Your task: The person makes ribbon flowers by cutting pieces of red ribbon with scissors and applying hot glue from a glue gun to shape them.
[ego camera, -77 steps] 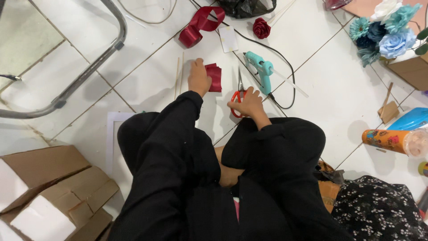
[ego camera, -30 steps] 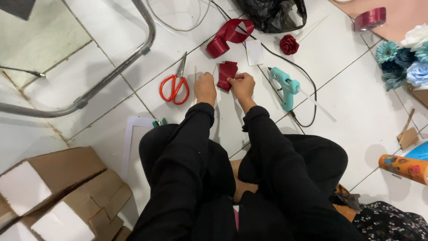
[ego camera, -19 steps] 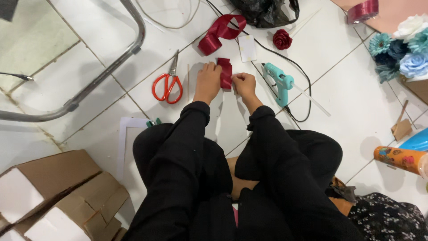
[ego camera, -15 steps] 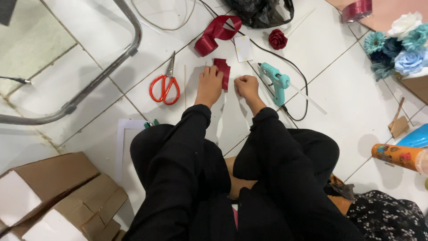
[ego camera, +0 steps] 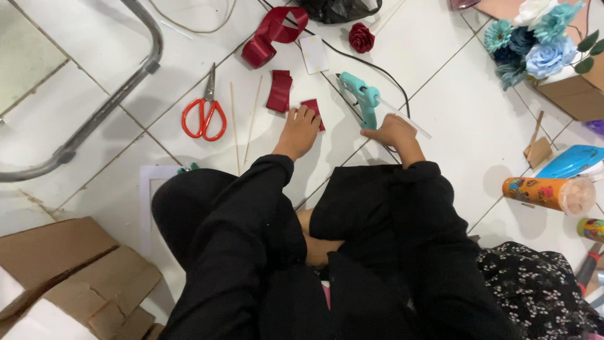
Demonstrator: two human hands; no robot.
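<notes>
I sit on a white tiled floor in black clothes. My left hand (ego camera: 298, 130) lies with its fingertips pressing a small dark red ribbon piece (ego camera: 314, 108) to the tiles. A folded stack of the same ribbon (ego camera: 279, 92) sits just left of it. My right hand (ego camera: 394, 132) rests at the base of a teal glue gun's (ego camera: 360, 96) handle, fingers curled towards it; whether it grips the gun is unclear. The gun's black cable (ego camera: 395, 86) runs off behind it.
Red-handled scissors (ego camera: 204, 114) and two thin wooden sticks (ego camera: 253, 111) lie to the left. Behind them are a ribbon loop (ego camera: 270, 33), a white card (ego camera: 313, 53) and a ribbon rose (ego camera: 361, 36). A metal chair frame (ego camera: 94, 117), cardboard (ego camera: 63, 271), boxed flowers (ego camera: 535, 38) and an orange can (ego camera: 546, 192) surround me.
Both hands were together on the red ribbon piece. My right hand has left it and moved right to the glue gun; my left hand stays on the piece.
</notes>
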